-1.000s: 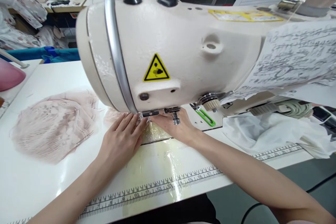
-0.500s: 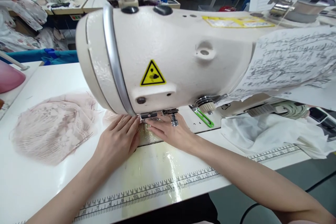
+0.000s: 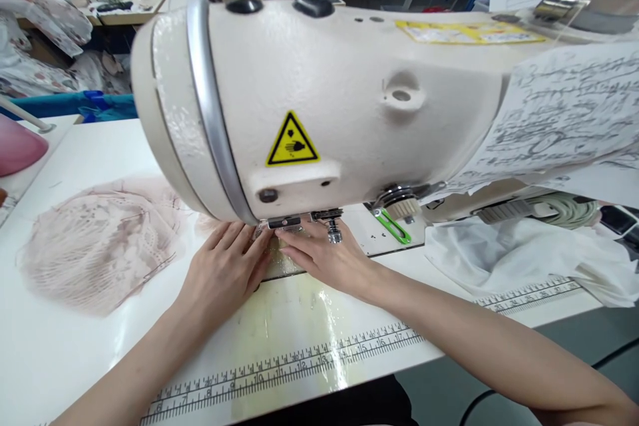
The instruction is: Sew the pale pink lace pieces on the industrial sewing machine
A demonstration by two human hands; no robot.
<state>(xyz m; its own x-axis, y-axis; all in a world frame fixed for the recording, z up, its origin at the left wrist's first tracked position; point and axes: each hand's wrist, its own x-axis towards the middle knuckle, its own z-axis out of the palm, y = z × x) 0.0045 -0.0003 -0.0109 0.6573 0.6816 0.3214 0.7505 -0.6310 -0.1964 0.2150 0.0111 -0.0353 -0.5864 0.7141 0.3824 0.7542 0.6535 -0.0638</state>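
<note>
My left hand (image 3: 224, 259) lies palm down by the needle area of a white sewing machine (image 3: 344, 106), its fingers stretched forward and slightly apart. Pale pink lace fabric (image 3: 206, 223) peeks out just behind those fingers. From the right, my right hand (image 3: 332, 256) reaches under the machine head, fingers extended flat toward the left fingertips. The machine head covers part of its fingers and most of whatever cloth lies there. A larger piece of pink lace (image 3: 102, 246) rests on the table to the left.
A green thread snipper (image 3: 394, 226) lies right of my right hand. White cloth (image 3: 499, 256) sits farther right. A printed ruler (image 3: 279, 369) runs along the front of the white table (image 3: 124, 339). Handwritten paper (image 3: 564, 113) hangs on the machine arm.
The machine looks slightly larger and shifted as the head view moves. My left fingers have spread a little and the hand has shifted slightly. My right hand stays nearly in place.
</note>
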